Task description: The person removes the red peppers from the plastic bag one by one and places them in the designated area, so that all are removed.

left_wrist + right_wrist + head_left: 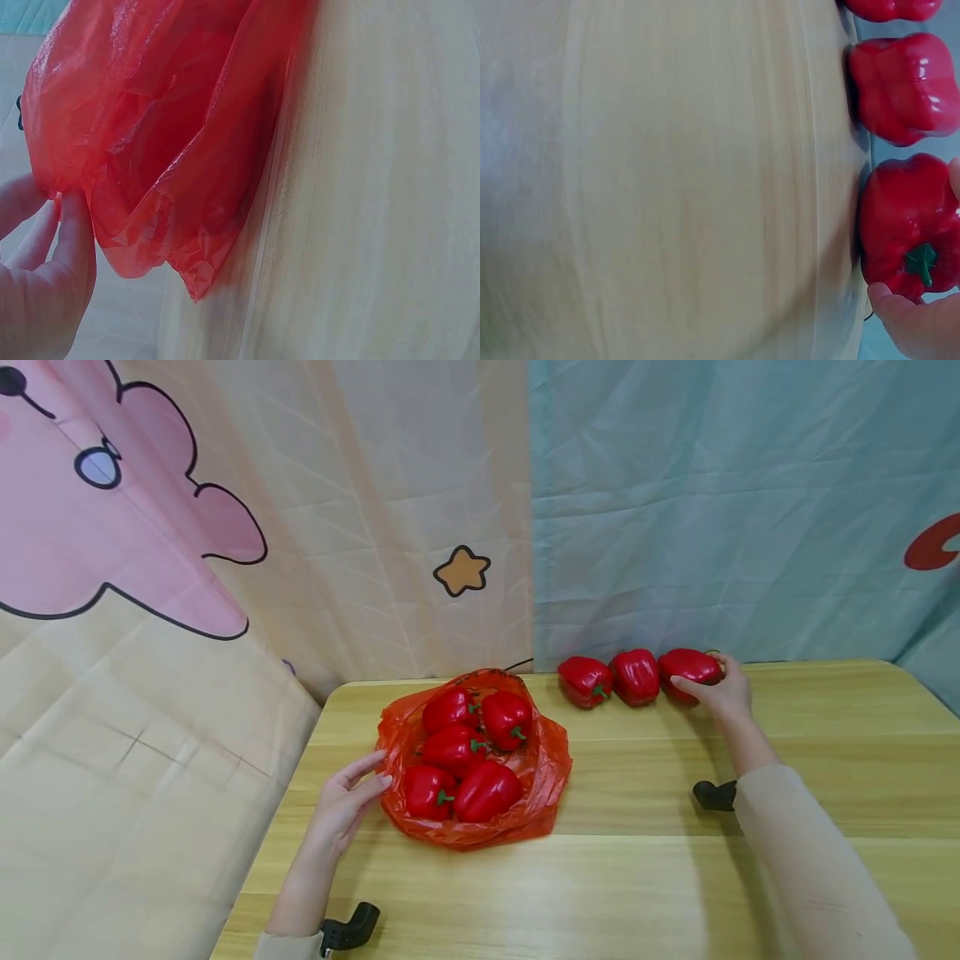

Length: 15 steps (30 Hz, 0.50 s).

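A red plastic bag point(551, 760) lies spread open at the left of the table, with several red bell peppers point(487, 792) inside. My left hand point(341, 806) is at the bag's left rim. In the left wrist view its thumb and finger pinch a bit of the bag point(172, 135). At the table's back edge, three more peppers sit in a row: a left one point(585, 682), a middle one point(636, 677) and a right one point(686, 672). My right hand point(727, 693) grips the right pepper, whose green stem point(921, 260) faces the wrist in the right wrist view.
The wooden table point(600, 885) ends at a hanging cloth backdrop point(712, 510) just behind the row. A thin dark cord point(519, 665) shows between bag and row. Dark wrist mounts point(352, 927) stick out beside both forearms.
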Each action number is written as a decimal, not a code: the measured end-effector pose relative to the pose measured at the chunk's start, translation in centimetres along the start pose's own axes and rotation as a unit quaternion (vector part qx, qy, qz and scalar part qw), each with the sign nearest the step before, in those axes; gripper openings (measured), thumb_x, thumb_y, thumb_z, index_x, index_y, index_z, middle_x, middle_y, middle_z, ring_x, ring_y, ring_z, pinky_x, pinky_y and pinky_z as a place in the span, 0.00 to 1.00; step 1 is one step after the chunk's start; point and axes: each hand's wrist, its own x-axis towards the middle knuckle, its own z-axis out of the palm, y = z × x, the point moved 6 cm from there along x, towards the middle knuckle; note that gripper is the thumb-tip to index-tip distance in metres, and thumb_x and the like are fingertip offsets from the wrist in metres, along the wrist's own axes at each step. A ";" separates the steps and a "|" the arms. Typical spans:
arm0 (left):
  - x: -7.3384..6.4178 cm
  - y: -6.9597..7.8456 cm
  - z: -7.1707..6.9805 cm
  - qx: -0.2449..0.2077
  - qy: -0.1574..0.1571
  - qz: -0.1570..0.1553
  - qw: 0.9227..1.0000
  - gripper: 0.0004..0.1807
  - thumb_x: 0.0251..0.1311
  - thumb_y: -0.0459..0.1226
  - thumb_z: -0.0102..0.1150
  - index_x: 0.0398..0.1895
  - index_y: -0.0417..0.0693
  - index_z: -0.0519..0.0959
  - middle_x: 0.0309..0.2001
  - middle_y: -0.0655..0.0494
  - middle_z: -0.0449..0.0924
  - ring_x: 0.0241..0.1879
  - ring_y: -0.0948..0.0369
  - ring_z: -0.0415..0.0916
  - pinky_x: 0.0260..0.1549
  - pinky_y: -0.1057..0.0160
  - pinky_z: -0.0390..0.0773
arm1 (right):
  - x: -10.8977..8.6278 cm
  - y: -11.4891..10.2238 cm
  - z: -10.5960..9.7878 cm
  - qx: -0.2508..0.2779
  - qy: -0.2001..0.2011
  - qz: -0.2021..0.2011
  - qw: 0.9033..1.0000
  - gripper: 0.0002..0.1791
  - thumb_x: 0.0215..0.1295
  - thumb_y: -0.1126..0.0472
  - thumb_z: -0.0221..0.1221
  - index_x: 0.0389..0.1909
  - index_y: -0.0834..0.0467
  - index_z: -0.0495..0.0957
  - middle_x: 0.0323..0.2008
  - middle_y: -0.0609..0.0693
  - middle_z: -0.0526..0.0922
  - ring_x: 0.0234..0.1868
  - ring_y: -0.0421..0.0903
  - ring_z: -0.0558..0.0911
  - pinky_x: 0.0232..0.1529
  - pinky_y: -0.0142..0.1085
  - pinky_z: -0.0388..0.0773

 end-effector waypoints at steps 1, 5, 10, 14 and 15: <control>0.0 0.0 0.0 -0.001 0.001 -0.001 1.000 0.18 0.59 0.23 0.53 0.51 0.44 0.77 0.50 0.55 0.70 0.42 0.64 0.77 0.46 0.68 0.77 | 0.0 0.0 0.0 -0.001 -0.001 -0.001 1.000 0.45 0.59 0.53 0.61 0.71 0.60 0.47 0.68 0.64 0.52 0.66 0.62 0.55 0.61 0.54 0.63; 0.0 -0.1 0.0 -0.003 0.003 0.000 1.000 0.18 0.59 0.23 0.53 0.52 0.42 0.76 0.50 0.54 0.69 0.42 0.64 0.77 0.46 0.67 0.77 | -0.1 -0.1 0.0 -0.004 -0.004 -0.006 1.000 0.45 0.60 0.53 0.61 0.71 0.60 0.47 0.67 0.66 0.54 0.65 0.62 0.56 0.61 0.54 0.64; 0.0 -0.1 0.0 0.001 -0.003 0.000 1.000 0.22 0.59 0.23 0.53 0.58 0.36 0.71 0.52 0.54 0.68 0.42 0.64 0.77 0.47 0.68 0.77 | -0.1 0.0 -0.4 -0.021 -0.017 -0.011 1.000 0.47 0.60 0.51 0.60 0.72 0.61 0.44 0.66 0.69 0.52 0.64 0.63 0.54 0.60 0.55 0.63; 0.1 -0.1 0.0 0.003 -0.005 -0.001 1.000 0.23 0.60 0.24 0.53 0.59 0.34 0.69 0.52 0.54 0.67 0.43 0.65 0.77 0.47 0.68 0.76 | -0.1 -0.1 -0.9 -0.033 -0.036 -0.013 0.999 0.49 0.60 0.48 0.60 0.72 0.62 0.42 0.67 0.71 0.47 0.65 0.67 0.52 0.60 0.58 0.61; 0.1 -0.1 0.0 0.004 -0.004 -0.001 1.000 0.23 0.60 0.24 0.53 0.60 0.34 0.69 0.52 0.54 0.67 0.43 0.64 0.77 0.47 0.68 0.76 | -0.2 -0.2 -1.0 -0.036 -0.040 -0.014 0.998 0.49 0.59 0.48 0.60 0.72 0.62 0.41 0.67 0.71 0.47 0.65 0.68 0.51 0.60 0.59 0.61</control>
